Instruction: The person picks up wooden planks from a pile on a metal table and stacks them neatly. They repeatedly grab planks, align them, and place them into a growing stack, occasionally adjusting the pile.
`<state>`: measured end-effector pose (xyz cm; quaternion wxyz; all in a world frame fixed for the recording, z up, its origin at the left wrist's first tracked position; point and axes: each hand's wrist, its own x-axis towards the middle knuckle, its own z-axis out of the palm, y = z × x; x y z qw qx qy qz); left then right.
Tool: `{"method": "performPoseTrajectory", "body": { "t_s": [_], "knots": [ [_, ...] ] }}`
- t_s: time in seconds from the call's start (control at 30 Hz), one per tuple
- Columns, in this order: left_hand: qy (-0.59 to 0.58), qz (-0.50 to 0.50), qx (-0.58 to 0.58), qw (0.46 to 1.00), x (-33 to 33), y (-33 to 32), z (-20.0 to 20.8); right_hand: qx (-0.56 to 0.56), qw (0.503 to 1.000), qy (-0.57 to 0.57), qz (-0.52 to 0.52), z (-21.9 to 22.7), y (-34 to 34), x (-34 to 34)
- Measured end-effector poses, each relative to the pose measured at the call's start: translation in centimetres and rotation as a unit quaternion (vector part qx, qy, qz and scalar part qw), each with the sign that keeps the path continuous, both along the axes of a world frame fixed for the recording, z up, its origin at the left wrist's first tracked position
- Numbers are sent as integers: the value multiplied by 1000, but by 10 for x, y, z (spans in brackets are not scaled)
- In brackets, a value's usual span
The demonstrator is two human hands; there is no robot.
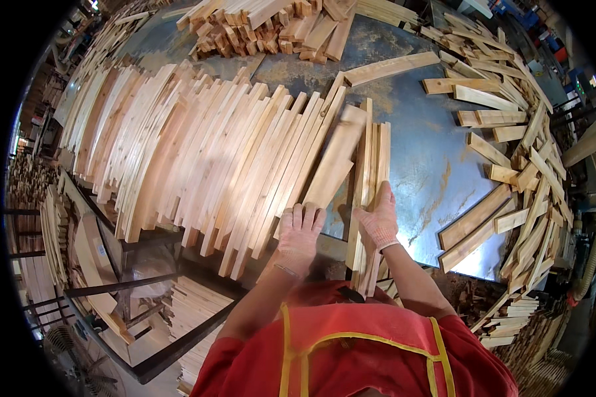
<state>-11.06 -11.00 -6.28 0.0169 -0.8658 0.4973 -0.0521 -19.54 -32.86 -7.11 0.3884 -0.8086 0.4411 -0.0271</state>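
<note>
My left hand (298,239), in a pale work glove, lies with its fingers stretched over the near end of a wide wooden board (338,162). That board is slightly blurred and slants beside a long row of wooden strips (198,152) laid side by side. My right hand (379,220), gloved too, is closed round a few upright-lying strips (376,155), thumb on their left side and fingers on their right. The near ends of these strips reach back to my red apron (364,331). My left thumb is hidden.
A metal tabletop (417,145) lies under the wood. Boards are stacked at its far side (265,30), and a loose heap of pieces (530,172) lines the right edge. One board (391,68) lies crosswise. A dark metal frame (159,354) stands at the lower left.
</note>
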Motion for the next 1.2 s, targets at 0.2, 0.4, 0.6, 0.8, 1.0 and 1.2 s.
{"method": "performPoseTrajectory", "body": {
  "t_s": [0.2,0.4,0.6,0.8,1.0,1.2],
  "knots": [
    [138,138,90,977,16,-21,33,1,999,-35,-20,5,3,6],
    [129,145,-49,980,56,-57,34,287,923,-248,70,-12,22,34],
    [106,42,-61,992,16,-67,13,173,966,-165,98,42,-79,-37],
    [128,-70,17,989,-52,-182,36,-201,900,-67,-382,7,-238,-252],
    [230,-195,101,948,-184,-343,-44,-131,895,11,-426,-44,-244,-262],
    [458,53,117,880,-198,-344,12,324,746,-309,-493,-32,-217,-264]
  ]
}}
